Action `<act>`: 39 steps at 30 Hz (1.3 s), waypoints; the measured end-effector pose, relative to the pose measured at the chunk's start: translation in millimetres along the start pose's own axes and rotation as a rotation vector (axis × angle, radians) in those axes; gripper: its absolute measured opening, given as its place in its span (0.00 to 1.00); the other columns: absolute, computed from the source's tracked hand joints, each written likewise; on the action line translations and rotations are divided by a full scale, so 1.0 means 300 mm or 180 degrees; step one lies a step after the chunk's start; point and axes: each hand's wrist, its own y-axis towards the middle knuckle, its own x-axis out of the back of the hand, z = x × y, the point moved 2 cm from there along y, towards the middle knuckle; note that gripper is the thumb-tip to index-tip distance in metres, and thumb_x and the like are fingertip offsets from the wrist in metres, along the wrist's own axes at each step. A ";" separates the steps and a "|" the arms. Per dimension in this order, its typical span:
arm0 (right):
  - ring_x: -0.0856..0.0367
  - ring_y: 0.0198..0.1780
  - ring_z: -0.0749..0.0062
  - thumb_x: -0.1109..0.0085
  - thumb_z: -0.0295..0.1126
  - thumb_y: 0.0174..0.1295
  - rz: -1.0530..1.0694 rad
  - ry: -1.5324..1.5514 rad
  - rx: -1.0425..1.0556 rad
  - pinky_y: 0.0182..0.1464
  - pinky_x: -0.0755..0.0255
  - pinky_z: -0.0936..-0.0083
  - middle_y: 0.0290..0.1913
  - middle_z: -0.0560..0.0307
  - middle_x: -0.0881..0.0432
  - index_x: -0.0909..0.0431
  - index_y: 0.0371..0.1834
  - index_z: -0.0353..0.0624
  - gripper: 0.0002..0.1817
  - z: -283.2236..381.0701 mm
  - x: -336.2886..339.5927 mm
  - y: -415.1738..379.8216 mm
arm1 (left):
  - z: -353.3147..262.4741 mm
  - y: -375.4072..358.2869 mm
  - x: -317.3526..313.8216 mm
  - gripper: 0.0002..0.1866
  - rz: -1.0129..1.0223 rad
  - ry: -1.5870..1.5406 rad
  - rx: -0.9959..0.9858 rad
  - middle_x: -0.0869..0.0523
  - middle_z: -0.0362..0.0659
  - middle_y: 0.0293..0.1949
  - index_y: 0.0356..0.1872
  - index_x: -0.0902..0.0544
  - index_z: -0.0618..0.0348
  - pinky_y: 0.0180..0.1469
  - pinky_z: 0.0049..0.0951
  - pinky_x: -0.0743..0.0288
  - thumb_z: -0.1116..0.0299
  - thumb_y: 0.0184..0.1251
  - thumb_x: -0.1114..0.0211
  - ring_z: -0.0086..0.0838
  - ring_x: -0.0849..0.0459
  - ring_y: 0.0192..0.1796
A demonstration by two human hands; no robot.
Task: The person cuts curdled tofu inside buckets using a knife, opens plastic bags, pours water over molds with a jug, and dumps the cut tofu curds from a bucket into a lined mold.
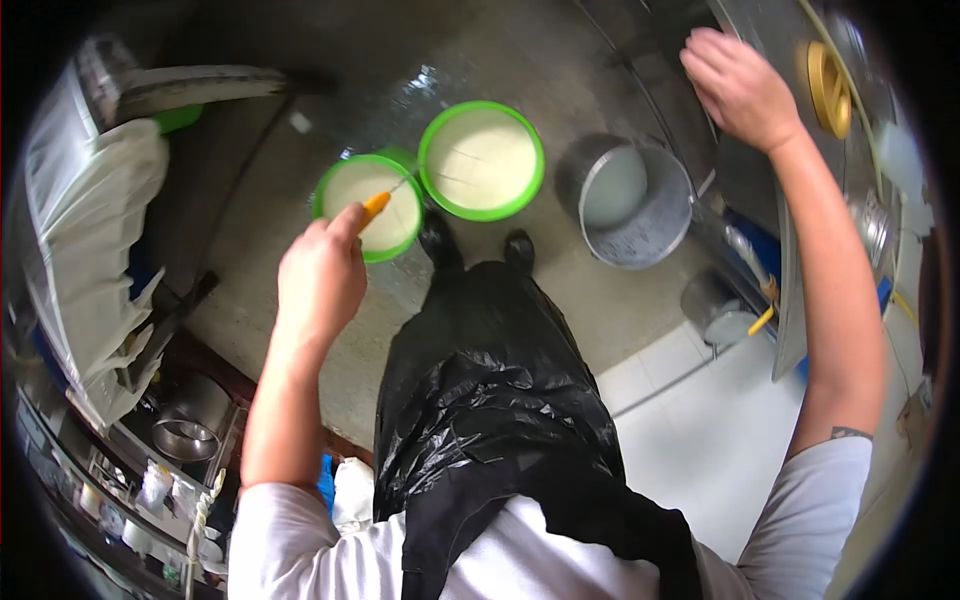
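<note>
My left hand (pixel 322 270) is wrapped round the orange handle of a tool (pixel 375 207), whose thin metal part reaches up and right across the left green bucket. That green-rimmed bucket (pixel 385 236) holds a pale cream liquid. Touching it on the right stands a second, larger-looking green bucket (pixel 541 160) with similar liquid and thin lines across its surface. Up at the right, my right hand (pixel 738 88) is over the edge of a metal surface, fingers bent together; what they hold, if anything, is hidden.
A metal bucket (pixel 660 235) with cloudy liquid stands right of the green ones. A smaller metal pot (pixel 705 300) is below it. White plastic sheeting (pixel 85 230) hangs at the left. A yellow round object (pixel 828 90) lies at the upper right. Shelves with pots line the lower left.
</note>
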 end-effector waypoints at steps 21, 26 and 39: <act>0.21 0.64 0.52 0.32 0.29 0.49 0.0239 0.0114 0.0064 0.69 0.26 0.60 0.53 0.49 0.18 0.21 0.51 0.38 0.23 -0.003 0.009 0.033 | 0.713 0.305 0.534 0.12 -0.3321 -0.7420 0.0262 0.29 0.38 0.30 0.44 0.28 0.59 0.33 0.34 0.29 0.60 0.88 0.48 0.25 0.29 0.27; 0.22 0.64 0.53 0.32 0.29 0.49 0.0290 0.0194 0.0067 0.69 0.27 0.60 0.53 0.49 0.18 0.21 0.50 0.39 0.22 -0.005 0.015 0.041 | 0.647 0.229 0.428 0.20 -0.3298 -0.7092 0.0408 0.18 0.44 0.34 0.51 0.25 0.57 0.34 0.37 0.15 0.48 0.86 0.47 0.32 0.16 0.31; 0.23 0.60 0.50 0.31 0.34 0.55 0.0604 0.0326 -0.0436 0.69 0.31 0.55 0.48 0.48 0.19 0.20 0.40 0.41 0.13 0.066 0.081 0.096 | 0.674 -1.066 -1.035 0.33 0.1970 -0.1591 0.2260 0.13 0.62 0.58 0.52 0.11 0.67 0.67 0.47 0.22 0.41 0.71 0.36 0.53 0.15 0.63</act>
